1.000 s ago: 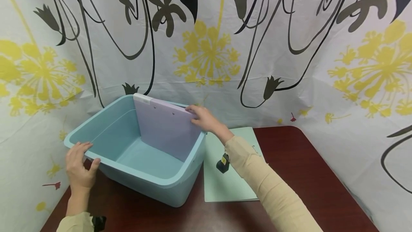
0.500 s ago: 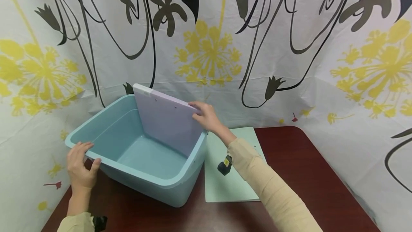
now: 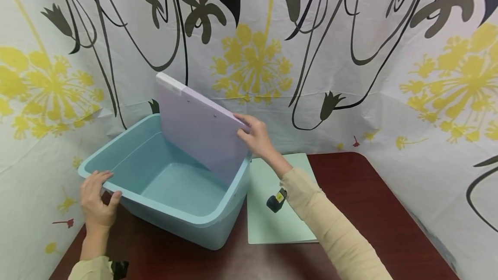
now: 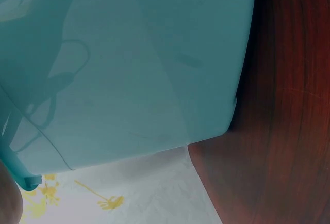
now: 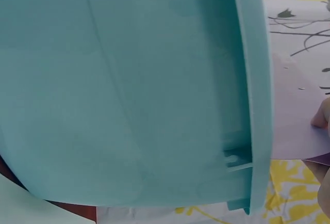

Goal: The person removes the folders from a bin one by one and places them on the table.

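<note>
A light-blue plastic tub (image 3: 183, 219) stands on the table. My right hand (image 3: 256, 135) pinches one edge of a lilac file folder (image 3: 198, 128), fingers on the far side and thumb on the near face. The folder is tilted, its white-labelled end raised above the tub's back rim, its lower part still inside. In the right wrist view, the folder (image 5: 294, 115) shows beyond the rim, with part of the hand (image 5: 324, 118) at the edge. My left hand (image 3: 97, 200) holds the tub's near-left rim, fingers over it and thumb below.
A pale-green folder (image 3: 276, 224) lies flat on the dark-red wooden table (image 3: 362, 202), right beside the tub and partly under my right arm. A white cloth (image 3: 342, 55) printed with flowers hangs behind and around the table.
My right hand has risen and shifted slightly right, lifting the lilac folder. Its left end now stands well above the tub's rim. The left hand has stayed on the rim.
</note>
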Action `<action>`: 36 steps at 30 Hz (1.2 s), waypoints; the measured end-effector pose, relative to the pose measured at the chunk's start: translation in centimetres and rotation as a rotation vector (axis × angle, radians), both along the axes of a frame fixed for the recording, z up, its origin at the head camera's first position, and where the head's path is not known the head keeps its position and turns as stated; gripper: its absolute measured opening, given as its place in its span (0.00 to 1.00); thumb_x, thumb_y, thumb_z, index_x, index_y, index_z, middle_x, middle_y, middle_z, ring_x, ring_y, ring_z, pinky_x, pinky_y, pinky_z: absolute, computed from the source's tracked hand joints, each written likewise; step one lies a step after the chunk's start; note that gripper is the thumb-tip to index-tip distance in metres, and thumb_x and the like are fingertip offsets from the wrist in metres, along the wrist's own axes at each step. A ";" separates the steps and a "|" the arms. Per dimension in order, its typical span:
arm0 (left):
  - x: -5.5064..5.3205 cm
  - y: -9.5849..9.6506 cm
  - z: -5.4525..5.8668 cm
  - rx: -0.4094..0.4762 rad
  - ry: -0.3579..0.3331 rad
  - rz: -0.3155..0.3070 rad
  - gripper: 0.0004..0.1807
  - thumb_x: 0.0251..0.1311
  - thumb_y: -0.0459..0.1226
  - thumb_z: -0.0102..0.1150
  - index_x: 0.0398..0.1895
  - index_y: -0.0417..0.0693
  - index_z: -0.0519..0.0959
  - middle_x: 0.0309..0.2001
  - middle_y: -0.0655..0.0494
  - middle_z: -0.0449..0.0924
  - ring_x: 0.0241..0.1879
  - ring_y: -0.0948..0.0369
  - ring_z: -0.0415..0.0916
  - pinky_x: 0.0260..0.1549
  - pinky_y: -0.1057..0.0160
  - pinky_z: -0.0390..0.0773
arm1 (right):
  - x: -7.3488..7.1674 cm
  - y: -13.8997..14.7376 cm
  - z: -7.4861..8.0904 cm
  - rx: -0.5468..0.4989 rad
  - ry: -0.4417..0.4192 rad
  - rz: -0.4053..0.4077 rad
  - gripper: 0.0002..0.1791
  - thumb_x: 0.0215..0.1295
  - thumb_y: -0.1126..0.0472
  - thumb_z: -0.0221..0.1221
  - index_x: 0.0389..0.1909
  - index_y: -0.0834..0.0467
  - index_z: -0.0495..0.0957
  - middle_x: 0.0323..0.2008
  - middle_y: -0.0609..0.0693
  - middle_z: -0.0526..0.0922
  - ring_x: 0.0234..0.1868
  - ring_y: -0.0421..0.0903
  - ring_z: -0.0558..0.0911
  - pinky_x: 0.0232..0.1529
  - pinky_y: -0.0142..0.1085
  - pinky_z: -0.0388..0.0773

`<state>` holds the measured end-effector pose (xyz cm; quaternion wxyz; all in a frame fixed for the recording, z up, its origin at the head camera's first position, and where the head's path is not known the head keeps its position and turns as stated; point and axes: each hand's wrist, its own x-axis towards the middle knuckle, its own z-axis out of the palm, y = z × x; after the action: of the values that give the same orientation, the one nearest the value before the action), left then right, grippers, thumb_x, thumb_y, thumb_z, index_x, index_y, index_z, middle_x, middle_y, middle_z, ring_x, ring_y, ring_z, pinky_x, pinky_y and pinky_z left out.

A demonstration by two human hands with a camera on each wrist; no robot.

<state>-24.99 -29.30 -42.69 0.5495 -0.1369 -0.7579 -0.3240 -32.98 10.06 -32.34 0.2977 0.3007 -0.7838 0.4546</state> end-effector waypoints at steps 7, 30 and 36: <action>0.1 -0.1 0.0 0.003 0.000 0.003 0.45 0.46 0.67 0.48 0.39 0.29 0.77 0.41 0.33 0.76 0.50 0.37 0.66 0.61 0.54 0.55 | 0.2 0.5 0.6 -0.118 0.038 -0.011 0.21 0.51 0.75 0.53 0.49 0.67 0.75 0.47 0.60 0.79 0.44 0.49 0.79 0.37 0.37 0.75; 0.0 -0.1 0.1 0.004 -0.012 0.003 0.45 0.46 0.68 0.47 0.39 0.29 0.77 0.42 0.33 0.76 0.50 0.36 0.65 0.61 0.53 0.55 | 5.7 1.2 5.0 -0.408 0.193 -0.043 0.20 0.47 0.82 0.53 0.45 0.76 0.73 0.41 0.70 0.78 0.34 0.55 0.78 0.32 0.25 0.72; 0.2 -0.1 0.0 0.003 -0.027 0.003 0.45 0.46 0.68 0.47 0.39 0.30 0.77 0.43 0.34 0.76 0.51 0.37 0.65 0.61 0.53 0.54 | 5.4 2.3 4.2 -0.498 0.218 -0.064 0.21 0.49 0.79 0.55 0.48 0.71 0.75 0.43 0.64 0.79 0.35 0.43 0.78 0.33 0.27 0.73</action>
<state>-24.82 -29.44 -42.66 0.5398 -0.1303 -0.7650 -0.3261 -27.60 12.40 -28.09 0.4592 0.2403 -0.6202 0.5888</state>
